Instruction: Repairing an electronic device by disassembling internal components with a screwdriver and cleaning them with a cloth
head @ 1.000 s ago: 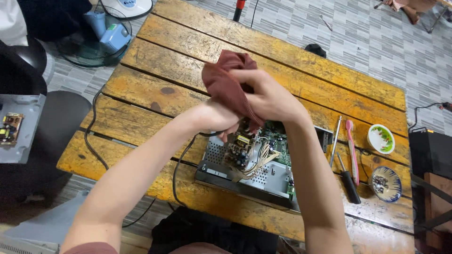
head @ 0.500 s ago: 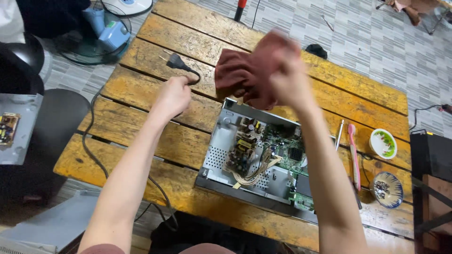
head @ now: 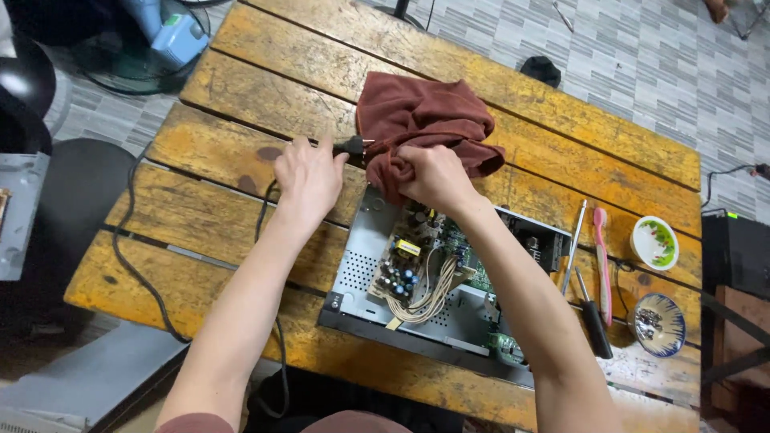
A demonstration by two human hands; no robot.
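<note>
My left hand (head: 307,178) grips the black power plug (head: 350,147) of a black cord (head: 136,273) over the wooden table (head: 265,56). My right hand (head: 434,176) clutches a dark red cloth (head: 423,119) bunched against the plug's prongs. Just below both hands lies an opened electronic box (head: 377,277) with its green circuit board (head: 481,277), capacitors and a bundle of pale wires exposed.
A screwdriver (head: 589,313), a metal rod (head: 573,245) and a pink toothbrush (head: 601,256) lie right of the box. Beyond them sit a small white-and-green dish (head: 654,242) and a shiny round dish (head: 658,324). A fan base (head: 172,40) stands on the tiled floor at upper left.
My left hand picked up the plug from the table and brought it to the cloth. My right hand lowered the cloth from above the box onto the plug.
</note>
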